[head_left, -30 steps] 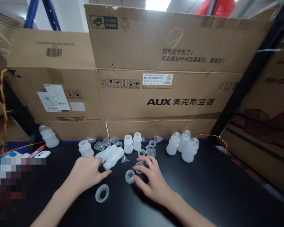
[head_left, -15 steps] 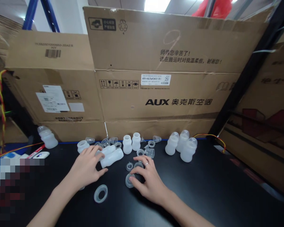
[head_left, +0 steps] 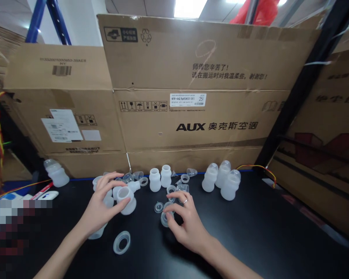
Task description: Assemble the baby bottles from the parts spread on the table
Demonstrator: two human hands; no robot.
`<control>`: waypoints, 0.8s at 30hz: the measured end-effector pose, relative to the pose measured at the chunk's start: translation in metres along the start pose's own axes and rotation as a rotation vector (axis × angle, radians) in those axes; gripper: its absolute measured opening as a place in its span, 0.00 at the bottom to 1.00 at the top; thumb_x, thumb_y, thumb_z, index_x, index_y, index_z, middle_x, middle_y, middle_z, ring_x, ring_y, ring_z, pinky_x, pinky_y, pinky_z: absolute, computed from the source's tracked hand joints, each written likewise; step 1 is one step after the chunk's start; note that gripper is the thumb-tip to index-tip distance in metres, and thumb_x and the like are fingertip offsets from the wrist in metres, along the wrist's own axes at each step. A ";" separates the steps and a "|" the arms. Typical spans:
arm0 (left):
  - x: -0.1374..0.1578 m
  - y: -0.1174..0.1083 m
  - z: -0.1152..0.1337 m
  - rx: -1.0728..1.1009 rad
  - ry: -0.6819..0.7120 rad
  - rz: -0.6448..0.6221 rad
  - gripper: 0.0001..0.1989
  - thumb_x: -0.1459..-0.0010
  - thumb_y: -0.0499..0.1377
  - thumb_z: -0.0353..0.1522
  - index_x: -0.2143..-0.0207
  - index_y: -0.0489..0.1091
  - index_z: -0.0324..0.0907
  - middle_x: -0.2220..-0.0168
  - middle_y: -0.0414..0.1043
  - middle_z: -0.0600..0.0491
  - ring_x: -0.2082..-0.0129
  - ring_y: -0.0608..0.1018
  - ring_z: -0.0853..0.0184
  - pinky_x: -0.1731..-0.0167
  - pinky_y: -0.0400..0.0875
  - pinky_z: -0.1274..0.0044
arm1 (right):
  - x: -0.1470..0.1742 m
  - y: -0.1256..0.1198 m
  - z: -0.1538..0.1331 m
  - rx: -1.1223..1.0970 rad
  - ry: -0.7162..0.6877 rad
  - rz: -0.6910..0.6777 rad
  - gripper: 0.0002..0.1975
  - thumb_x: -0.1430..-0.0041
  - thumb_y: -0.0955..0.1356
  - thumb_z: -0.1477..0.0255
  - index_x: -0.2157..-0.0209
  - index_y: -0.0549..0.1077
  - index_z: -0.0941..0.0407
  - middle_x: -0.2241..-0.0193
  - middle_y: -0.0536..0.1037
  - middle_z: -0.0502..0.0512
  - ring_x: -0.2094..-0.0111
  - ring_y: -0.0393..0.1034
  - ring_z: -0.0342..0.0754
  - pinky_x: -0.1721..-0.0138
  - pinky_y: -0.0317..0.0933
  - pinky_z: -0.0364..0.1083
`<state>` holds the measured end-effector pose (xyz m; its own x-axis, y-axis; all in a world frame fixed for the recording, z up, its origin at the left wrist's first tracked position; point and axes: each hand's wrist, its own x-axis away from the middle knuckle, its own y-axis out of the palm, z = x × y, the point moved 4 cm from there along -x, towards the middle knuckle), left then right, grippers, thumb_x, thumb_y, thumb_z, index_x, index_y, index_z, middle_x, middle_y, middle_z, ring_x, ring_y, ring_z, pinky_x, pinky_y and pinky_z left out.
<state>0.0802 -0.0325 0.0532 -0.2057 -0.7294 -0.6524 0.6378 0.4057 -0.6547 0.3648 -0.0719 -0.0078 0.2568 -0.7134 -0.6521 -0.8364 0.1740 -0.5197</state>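
My left hand (head_left: 104, 201) is closed around a milky-white baby bottle (head_left: 128, 207), thumb at one side and fingers at the other; the bottle is upright with its open mouth up. My right hand (head_left: 187, 223) pinches a translucent bottle ring (head_left: 164, 220) between thumb and fingertips, low over the black table. Beside it are a small nipple-like piece (head_left: 158, 207) and another ring (head_left: 171, 190). A larger loose ring (head_left: 121, 243) lies near the front. Partly under my left wrist is another bottle (head_left: 97, 232).
Two open bottles (head_left: 160, 178) stand at the back middle. Three capped bottles (head_left: 222, 181) are grouped at right, and one capped bottle (head_left: 56, 173) stands far left. Clear caps (head_left: 192, 172) lie along the back. A cardboard sheet (head_left: 189, 116) walls off the table's rear.
My left hand has taken hold of a bottle that was lying down and now has it upright. The ring at my right fingertips has shifted slightly right.
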 end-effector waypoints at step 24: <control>0.052 0.084 0.104 0.753 -0.170 -0.443 0.16 0.51 0.71 0.25 0.59 0.80 0.46 0.60 0.81 0.56 0.59 0.79 0.63 0.53 0.72 0.75 | -0.011 -0.046 -0.047 -0.309 -0.056 -0.037 0.10 0.35 0.69 0.75 0.57 0.80 0.49 0.51 0.75 0.56 0.48 0.70 0.54 0.44 0.64 0.56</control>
<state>0.2005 -0.0939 0.0040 -0.4744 -0.8297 -0.2942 0.8570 -0.3589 -0.3698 0.3775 -0.1038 0.0487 0.3091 -0.6750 -0.6699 -0.9313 -0.0721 -0.3571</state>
